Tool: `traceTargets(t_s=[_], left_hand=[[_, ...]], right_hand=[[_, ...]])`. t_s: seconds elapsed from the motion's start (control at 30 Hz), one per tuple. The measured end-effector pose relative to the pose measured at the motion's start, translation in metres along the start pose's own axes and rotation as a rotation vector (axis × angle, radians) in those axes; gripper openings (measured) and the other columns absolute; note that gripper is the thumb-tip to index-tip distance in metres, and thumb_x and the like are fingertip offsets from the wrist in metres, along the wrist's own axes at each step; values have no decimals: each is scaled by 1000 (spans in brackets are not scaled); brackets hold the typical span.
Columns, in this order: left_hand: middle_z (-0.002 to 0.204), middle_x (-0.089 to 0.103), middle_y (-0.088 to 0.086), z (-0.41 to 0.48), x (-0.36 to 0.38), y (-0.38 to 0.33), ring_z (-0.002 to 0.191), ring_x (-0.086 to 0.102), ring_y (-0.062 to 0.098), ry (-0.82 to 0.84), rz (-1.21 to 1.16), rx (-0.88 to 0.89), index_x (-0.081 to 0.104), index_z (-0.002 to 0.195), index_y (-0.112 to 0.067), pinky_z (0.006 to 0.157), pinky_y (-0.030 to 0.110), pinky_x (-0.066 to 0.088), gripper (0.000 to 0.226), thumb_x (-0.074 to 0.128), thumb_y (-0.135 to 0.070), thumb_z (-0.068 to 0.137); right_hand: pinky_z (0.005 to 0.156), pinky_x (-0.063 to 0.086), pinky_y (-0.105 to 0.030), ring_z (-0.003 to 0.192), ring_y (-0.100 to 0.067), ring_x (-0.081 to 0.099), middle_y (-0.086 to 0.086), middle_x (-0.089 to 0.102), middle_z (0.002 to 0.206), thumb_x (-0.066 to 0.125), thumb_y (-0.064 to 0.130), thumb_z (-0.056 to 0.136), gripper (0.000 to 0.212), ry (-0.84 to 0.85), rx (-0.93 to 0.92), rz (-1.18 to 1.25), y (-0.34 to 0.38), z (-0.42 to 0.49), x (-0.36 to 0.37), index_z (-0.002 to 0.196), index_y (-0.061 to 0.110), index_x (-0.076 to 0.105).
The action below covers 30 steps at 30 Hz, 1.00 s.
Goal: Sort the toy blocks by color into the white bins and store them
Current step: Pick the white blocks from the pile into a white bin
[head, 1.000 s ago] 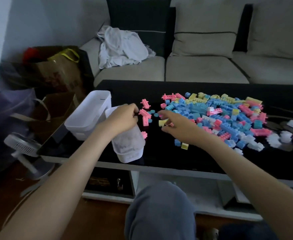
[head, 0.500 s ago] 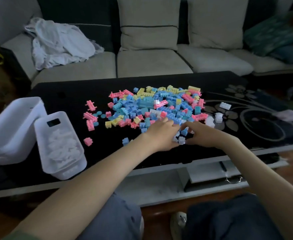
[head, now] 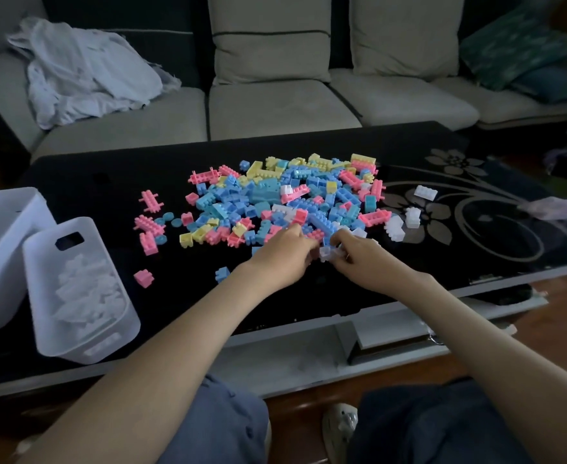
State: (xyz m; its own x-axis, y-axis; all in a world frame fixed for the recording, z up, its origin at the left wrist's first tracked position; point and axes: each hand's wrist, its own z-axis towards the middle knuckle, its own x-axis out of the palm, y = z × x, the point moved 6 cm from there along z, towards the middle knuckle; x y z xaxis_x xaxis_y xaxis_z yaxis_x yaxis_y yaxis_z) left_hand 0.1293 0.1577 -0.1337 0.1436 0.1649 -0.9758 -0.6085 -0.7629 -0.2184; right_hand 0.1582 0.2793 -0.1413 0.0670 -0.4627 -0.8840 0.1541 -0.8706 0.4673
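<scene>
At the near edge of the block pile, head view: right hand pinches a small white block. Left hand curls just beside it, grip unclear. Blocks are probably light, stiff, slick plastic, so pinch the sides. Half-filled white bin stands well left of the left hand on the worktop.

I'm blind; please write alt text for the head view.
A person's right hand pinches a small white plastic block beside the left hand, at a pile of pink, blue and yellow toy blocks on a black table.
</scene>
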Motion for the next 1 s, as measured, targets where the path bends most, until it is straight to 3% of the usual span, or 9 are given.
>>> traceTargets(t_s=[0.1,0.17,0.27,0.43,0.53,0.7,0.9,1.0], left_hand=[[97,38,6,-3,4,2,90,47,27,20,13,6,56,97,-8,80,41,46,7,50,-11,94],[99,39,7,-6,5,3,88,50,26,28,0,14,51,94,-7,82,43,49,2,51,-9,93],[109,41,13,-9,4,1,93,50,27,10,10,27,54,98,-6,86,37,48,8,52,-5,91],[98,40,11,-13,-2,4,90,47,29,-76,18,8,44,84,-9,79,42,46,9,49,-5,90],[103,45,14,-13,-5,7,96,48,33,-95,21,-29,49,89,-8,79,45,47,1,49,-8,88],[122,44,15,-15,-9,7,100,52,32,-111,-26,-61,51,105,-5,78,38,45,18,52,-9,88],[133,36,12,-29,-35,16,90,52,24,-109,-169,-135,37,130,-9,70,30,39,41,51,-13,91],[129,45,9,-46,-54,35,101,53,22,-118,-239,-200,43,128,-10,79,29,43,38,51,-15,92]], right_hand=[[78,46,-37,90,-20,53,-1,52,103,49,33,95,26,34,12,-84,6,7,8,111,14,45],[75,46,-38,88,-22,52,-4,51,104,49,34,95,25,29,41,-126,9,11,13,107,13,42],[67,38,-33,87,-24,53,-5,48,100,45,33,97,25,-12,70,-113,15,14,15,108,10,41],[69,40,-35,92,-29,56,-9,52,105,42,28,99,21,-42,64,-116,17,15,16,108,9,44],[77,45,-40,88,-26,54,-10,52,103,45,22,98,16,-41,67,-68,16,15,15,106,8,48],[82,45,-40,90,-27,54,-12,51,104,46,19,98,21,-94,94,-58,16,18,7,105,3,57],[73,36,-22,87,-13,47,-5,50,109,48,21,98,25,-257,77,65,37,25,-19,114,6,58],[67,33,-20,84,-10,45,-4,50,108,50,23,96,25,-253,2,70,69,35,-17,115,8,57]])
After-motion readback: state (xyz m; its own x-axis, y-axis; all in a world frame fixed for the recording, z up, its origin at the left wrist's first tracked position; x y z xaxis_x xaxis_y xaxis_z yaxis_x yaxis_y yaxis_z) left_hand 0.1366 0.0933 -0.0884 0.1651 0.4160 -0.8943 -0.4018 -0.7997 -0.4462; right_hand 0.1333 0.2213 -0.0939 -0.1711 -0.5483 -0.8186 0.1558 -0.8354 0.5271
